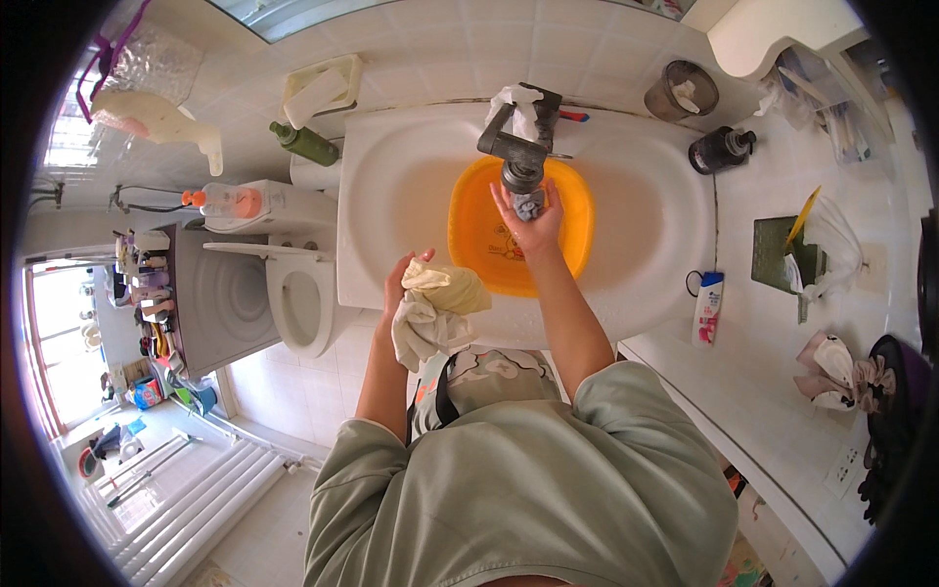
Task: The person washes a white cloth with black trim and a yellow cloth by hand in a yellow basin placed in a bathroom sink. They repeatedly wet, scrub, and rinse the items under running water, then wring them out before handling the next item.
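My left hand grips a bunched pale yellow cloth and a whitish cloth hanging below it, over the sink's front edge. My right hand is palm up with its fingers spread, cupping a small grey bundle that looks like cloth. Right above that hand is the spout of a dark faucet, with a crumpled white plastic piece wrapped on its top. Beneath the hand, an orange plastic basin with a printed cartoon sits in the white sink.
A green bottle and a soap dish are at the sink's left. On the right stand a dark pump bottle, a brown cup and a shampoo bottle. A toilet with raised lid adjoins the left side.
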`<state>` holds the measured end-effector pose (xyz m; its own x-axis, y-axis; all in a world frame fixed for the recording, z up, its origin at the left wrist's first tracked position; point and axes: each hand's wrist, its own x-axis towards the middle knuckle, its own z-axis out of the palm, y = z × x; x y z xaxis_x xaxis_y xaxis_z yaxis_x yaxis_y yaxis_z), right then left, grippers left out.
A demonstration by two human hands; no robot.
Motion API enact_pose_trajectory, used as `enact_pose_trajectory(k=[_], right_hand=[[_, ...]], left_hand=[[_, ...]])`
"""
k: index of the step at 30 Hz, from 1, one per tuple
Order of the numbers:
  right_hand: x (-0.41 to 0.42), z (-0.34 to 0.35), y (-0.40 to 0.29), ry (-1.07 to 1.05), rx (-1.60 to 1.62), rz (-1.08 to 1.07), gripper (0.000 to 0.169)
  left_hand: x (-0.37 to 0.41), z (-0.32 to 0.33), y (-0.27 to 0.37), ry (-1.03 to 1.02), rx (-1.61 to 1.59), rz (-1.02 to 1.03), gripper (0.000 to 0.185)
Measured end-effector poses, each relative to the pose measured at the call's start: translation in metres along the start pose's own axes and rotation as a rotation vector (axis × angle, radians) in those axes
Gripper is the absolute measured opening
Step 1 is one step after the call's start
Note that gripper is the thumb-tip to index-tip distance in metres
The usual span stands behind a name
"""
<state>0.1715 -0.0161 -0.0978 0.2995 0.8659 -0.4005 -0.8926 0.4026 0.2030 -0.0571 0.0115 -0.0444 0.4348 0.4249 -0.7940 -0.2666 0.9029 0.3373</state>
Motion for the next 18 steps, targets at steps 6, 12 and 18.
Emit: enact_pose_trajectory(k=[6,12,18], right_hand=[[0.030,-0.044,-0.003,-0.099,0.111,0.067,0.027],[0.053,-0.038,0.007,-0.064,-0.068,0.050,0.028],[0.045,-0.018,0.018,-0.114,-0.288,0.145,0.008]], left_hand=[[-0.005,0.009,-0.002,0.004,0.028,-0.021,0.034],[-0.004,0.004,-0.003,-0.036,-0.005,-0.019,0.037],[-0.004,-0.001,-0.006,0.008,0.027,-0.005,0.039]])
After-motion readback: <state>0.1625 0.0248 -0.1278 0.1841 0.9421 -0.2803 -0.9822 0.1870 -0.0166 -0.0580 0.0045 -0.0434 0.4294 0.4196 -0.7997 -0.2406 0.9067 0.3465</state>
